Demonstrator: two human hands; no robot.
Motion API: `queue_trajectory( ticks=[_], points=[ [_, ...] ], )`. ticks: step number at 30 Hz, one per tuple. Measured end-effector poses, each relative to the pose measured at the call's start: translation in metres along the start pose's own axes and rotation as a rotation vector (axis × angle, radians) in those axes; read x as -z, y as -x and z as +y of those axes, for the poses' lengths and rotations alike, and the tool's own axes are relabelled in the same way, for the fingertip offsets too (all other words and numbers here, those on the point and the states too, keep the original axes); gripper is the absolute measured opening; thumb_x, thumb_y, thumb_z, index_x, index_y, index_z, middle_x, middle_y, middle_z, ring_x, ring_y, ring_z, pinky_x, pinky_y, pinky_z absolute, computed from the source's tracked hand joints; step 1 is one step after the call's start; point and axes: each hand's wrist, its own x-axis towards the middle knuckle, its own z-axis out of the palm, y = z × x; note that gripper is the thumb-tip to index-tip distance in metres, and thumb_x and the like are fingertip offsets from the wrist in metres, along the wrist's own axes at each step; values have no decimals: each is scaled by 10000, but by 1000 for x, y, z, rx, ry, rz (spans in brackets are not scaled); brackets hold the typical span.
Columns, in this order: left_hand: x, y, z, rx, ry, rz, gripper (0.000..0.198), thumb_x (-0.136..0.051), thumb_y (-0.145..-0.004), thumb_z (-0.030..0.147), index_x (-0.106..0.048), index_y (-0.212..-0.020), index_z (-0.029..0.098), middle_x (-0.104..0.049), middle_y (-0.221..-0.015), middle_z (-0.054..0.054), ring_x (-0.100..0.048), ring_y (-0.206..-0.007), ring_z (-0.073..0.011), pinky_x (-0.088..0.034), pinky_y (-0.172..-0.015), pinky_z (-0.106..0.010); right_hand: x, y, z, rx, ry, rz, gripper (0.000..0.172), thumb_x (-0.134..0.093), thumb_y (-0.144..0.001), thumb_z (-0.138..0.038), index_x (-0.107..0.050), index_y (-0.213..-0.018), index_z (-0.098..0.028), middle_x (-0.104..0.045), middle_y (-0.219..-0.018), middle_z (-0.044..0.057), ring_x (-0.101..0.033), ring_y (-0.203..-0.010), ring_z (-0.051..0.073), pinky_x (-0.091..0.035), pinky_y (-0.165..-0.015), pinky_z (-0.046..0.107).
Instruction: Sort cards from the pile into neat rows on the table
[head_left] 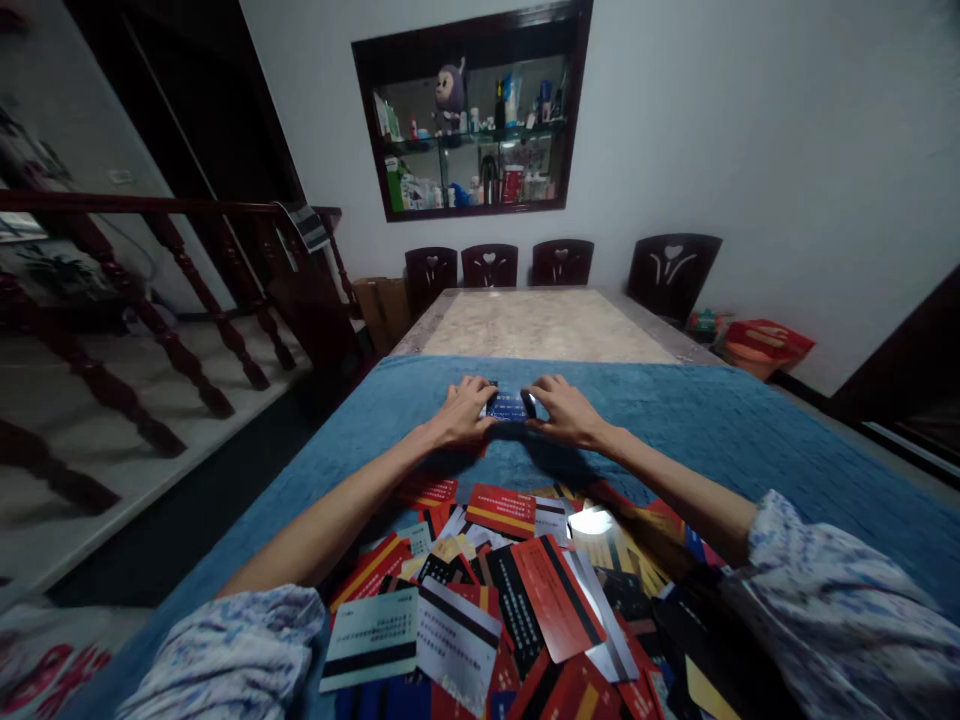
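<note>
Both arms reach forward over a blue cloth (pixel 720 420) on a long table. My left hand (pixel 463 410) and my right hand (pixel 566 410) meet at a small stack of dark blue cards (pixel 508 406), each with its fingers curled round one end of the stack. The stack rests on the cloth between the two hands. Close to me lies a loose heap of many plastic cards (pixel 525 590), red, black, white and gold, some showing magnetic stripes.
Beyond the cloth the marble tabletop (pixel 540 325) is bare, with several dark wooden chairs (pixel 671 270) at its far end. A glass wall cabinet (pixel 472 110) holds bottles. A wooden stair railing (pixel 172 270) runs at the left, red bags (pixel 761 345) lie at the right.
</note>
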Motion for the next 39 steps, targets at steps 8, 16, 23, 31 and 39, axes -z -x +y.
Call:
queue_trajectory(
  ticks=[8,16,23,31,39],
  points=[
    [-19,-45,-10,29,17,-75,468,-645,-852,343,-554,-1294,222,-532,-1338,-109,-427,-1246,-307,-412,-986,-491,-9,-15,24,-111,-33,-91,515,-650,-857,-299,-561,-1347,-169,-542,-1341,153,-470,-1191,318,-448,-892,382],
    [-31,-82,-13,85,69,-126,516,-674,-809,315,-573,-1306,217,-545,-1365,-88,-378,-1283,-309,-352,-1036,-488,-23,-32,51,-180,-45,-132,495,-638,-867,-313,-583,-1350,-219,-545,-1372,136,-483,-1200,323,-443,-924,384],
    [-43,-103,-25,146,114,-157,553,-704,-756,301,-613,-1297,232,-581,-1336,-62,-322,-1330,-342,-311,-1074,-487,-35,-42,61,-224,-59,-148,497,-613,-881,-339,-587,-1371,-264,-565,-1373,111,-486,-1202,323,-436,-933,381],
    [-47,-115,-26,201,98,-216,496,-704,-744,315,-656,-1232,241,-623,-1275,-67,-320,-1334,-347,-310,-1077,-512,-44,-54,70,-220,-62,-149,457,-599,-875,-345,-637,-1324,-271,-582,-1382,93,-509,-1196,314,-413,-972,379],
    [-49,-120,-25,239,67,-228,445,-683,-734,314,-692,-1173,250,-660,-1160,-85,-338,-1319,-357,-333,-1063,-523,-47,-57,67,-279,-68,-181,475,-565,-872,-366,-628,-1332,-266,-587,-1372,95,-510,-1211,328,-425,-972,395]
  ],
)
